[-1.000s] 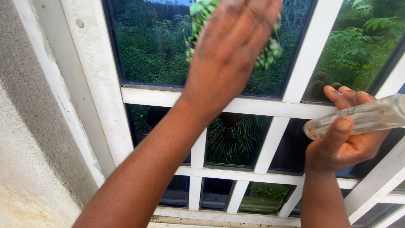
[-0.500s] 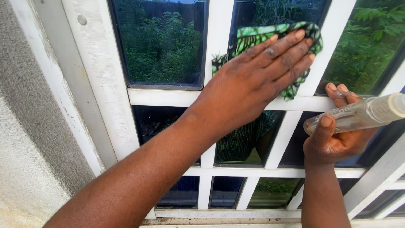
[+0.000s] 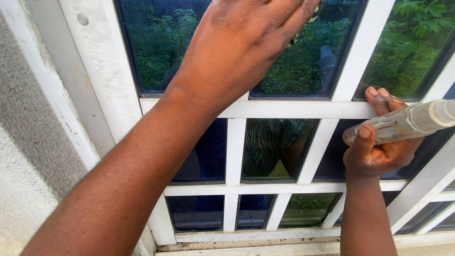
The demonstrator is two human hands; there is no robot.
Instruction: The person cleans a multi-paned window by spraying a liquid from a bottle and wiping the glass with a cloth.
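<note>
My left hand (image 3: pixel 241 42) lies flat against the upper panes of a white-framed window (image 3: pixel 284 110), fingers reaching up and to the right out of view. The green patterned cloth it was pressing is hidden under the palm. Lower right, my right hand (image 3: pixel 379 154) grips a clear plastic spray bottle (image 3: pixel 403 124) held sideways, its fingertips resting on the white crossbar. The dark glass (image 3: pixel 156 42) mirrors green foliage.
White bars split the window into several small panes (image 3: pixel 268 149). A broad chalky white jamb (image 3: pixel 102 71) and a rough grey wall (image 3: pixel 33 118) stand at the left. A dirty sill (image 3: pixel 246 246) runs along the bottom.
My left hand has slid up and to the left over the glass, now covering the green cloth. The right hand with the bottle has barely moved.
</note>
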